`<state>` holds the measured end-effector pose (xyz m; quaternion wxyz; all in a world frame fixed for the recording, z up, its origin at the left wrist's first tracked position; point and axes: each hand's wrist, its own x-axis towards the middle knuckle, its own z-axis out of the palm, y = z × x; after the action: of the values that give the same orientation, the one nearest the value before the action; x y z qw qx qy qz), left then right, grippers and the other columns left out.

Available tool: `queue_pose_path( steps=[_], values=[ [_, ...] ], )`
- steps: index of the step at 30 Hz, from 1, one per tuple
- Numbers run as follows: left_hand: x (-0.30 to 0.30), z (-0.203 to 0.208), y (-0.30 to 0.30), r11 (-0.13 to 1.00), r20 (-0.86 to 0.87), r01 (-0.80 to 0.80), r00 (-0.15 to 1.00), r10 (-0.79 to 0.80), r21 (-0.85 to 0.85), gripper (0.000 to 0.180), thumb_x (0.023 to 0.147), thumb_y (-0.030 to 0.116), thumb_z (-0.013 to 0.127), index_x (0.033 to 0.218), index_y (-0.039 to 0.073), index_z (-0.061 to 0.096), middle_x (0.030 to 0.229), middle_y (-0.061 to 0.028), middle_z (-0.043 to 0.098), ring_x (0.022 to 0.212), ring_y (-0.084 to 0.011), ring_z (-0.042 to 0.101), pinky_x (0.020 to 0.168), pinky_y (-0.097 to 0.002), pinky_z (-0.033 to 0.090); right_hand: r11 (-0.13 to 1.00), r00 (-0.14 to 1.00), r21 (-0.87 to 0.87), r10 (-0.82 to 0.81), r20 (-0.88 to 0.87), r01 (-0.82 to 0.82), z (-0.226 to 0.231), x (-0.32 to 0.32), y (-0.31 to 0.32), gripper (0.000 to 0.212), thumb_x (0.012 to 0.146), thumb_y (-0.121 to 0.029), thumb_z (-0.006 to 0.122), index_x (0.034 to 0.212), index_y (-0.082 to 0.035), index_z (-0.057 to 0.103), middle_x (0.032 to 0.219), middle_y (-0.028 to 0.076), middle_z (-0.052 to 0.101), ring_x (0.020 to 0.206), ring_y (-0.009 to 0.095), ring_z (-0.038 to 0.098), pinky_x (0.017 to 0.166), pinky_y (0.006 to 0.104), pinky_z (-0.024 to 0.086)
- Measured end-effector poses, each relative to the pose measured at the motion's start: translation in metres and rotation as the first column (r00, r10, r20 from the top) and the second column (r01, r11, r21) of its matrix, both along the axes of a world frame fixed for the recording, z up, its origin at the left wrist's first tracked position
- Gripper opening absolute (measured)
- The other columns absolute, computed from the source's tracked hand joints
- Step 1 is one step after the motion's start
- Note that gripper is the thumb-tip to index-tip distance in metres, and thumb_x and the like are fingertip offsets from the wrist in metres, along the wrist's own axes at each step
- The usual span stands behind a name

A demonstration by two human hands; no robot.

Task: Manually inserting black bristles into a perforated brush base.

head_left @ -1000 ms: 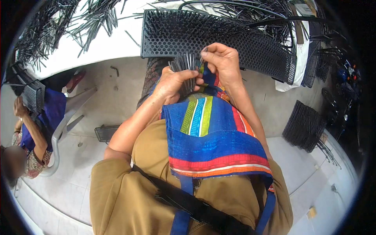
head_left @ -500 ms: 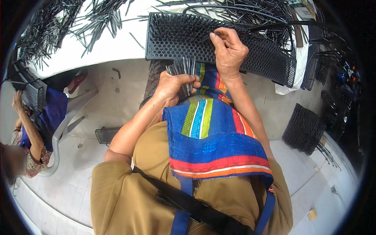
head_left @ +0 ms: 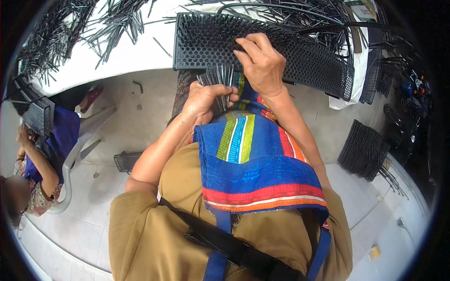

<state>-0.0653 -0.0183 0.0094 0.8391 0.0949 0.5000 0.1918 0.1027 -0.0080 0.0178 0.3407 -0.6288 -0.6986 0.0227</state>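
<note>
A long black perforated panel [head_left: 318, 70] with rows of round holes lies across the table edge in front of me. Short black strips stand up out of many holes along its far left part. My left hand [head_left: 211, 96] is closed round a fanned bundle of black strips [head_left: 219, 75], just below the panel's near edge. Over the panel's middle, my right hand [head_left: 262, 63] has thumb and fingers pinched together at the holes. Whatever sits between those fingertips is too small and dark to make out.
Loose black strips [head_left: 126, 25] lie heaped on the white-covered table [head_left: 150, 51]. At the left a seated co-worker [head_left: 40, 164] handles a similar panel [head_left: 40, 114]. A stack of black racks [head_left: 363, 150] stands on the floor to the right; a small mesh basket [head_left: 127, 162] lies at the left.
My right hand has shifted left and slightly down along the panel, its fingers still pinched. My left hand keeps its bundle in nearly the same place. The co-worker's hand has moved lower.
</note>
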Motion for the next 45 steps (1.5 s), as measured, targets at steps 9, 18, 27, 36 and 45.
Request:
queue_pose_path(
  steps=[9,18,27,36,45],
  values=[
    [0.0,0.005,0.001,0.998,0.085,0.064,0.994,-0.066,0.023,0.021,0.081,-0.005,0.063,0.101,-0.003,0.061,0.085,-0.0171,0.068,0.072,-0.0246,0.069,0.061,-0.0316,0.059,0.719,0.409,-0.58,-0.432,-0.804,-0.383,-0.013,0.002,-0.032,0.008,0.081,-0.006,0.071,0.085,0.0,0.07,0.064,0.0,0.061,0.046,0.002,0.045,0.041,0.0179,0.031],
    [-0.006,-0.002,-0.005,1.0,-0.071,-0.012,0.997,0.013,0.016,0.015,0.082,-0.002,0.064,0.097,-0.005,0.062,0.087,-0.017,0.068,0.074,-0.0247,0.069,0.058,-0.0318,0.058,0.966,0.414,-0.251,-0.256,-0.873,0.068,-0.002,0.011,-0.02,0.008,0.086,-0.003,0.067,0.092,0.001,0.069,0.072,-0.002,0.061,0.054,0.002,0.046,0.048,0.0171,0.033],
    [-0.002,0.002,-0.001,1.0,-0.025,0.025,0.999,-0.025,0.001,0.012,0.082,-0.003,0.064,0.092,-0.008,0.064,0.084,-0.0166,0.068,0.07,-0.0232,0.069,0.058,-0.031,0.059,0.995,0.827,0.013,-0.075,-0.557,0.099,-0.009,0.016,-0.006,0.01,0.079,0.003,0.068,0.088,0.0,0.07,0.08,0.005,0.064,0.067,0.01,0.057,0.06,0.0223,0.045],
    [-0.001,0.005,0.002,0.999,-0.054,-0.02,0.998,0.022,0.039,0.008,0.076,-0.007,0.064,0.085,-0.007,0.064,0.077,-0.0155,0.067,0.061,-0.0224,0.066,0.054,-0.0317,0.055,0.998,0.885,-0.012,-0.055,-0.462,0.056,-0.016,0.015,-0.006,0.009,0.077,0.003,0.069,0.086,-0.001,0.07,0.079,0.008,0.065,0.068,0.013,0.061,0.059,0.025,0.048],
    [-0.006,0.0,0.002,0.997,-0.04,-0.034,0.999,0.037,0.069,0.011,0.074,-0.01,0.065,0.085,-0.007,0.064,0.077,-0.0148,0.067,0.062,-0.0214,0.066,0.055,-0.0311,0.055,0.997,0.956,-0.014,-0.077,-0.284,0.076,-0.009,0.009,0.005,0.006,0.076,-0.005,0.071,0.082,-0.004,0.071,0.075,0.01,0.065,0.064,0.023,0.065,0.058,0.0307,0.05]
  ],
)
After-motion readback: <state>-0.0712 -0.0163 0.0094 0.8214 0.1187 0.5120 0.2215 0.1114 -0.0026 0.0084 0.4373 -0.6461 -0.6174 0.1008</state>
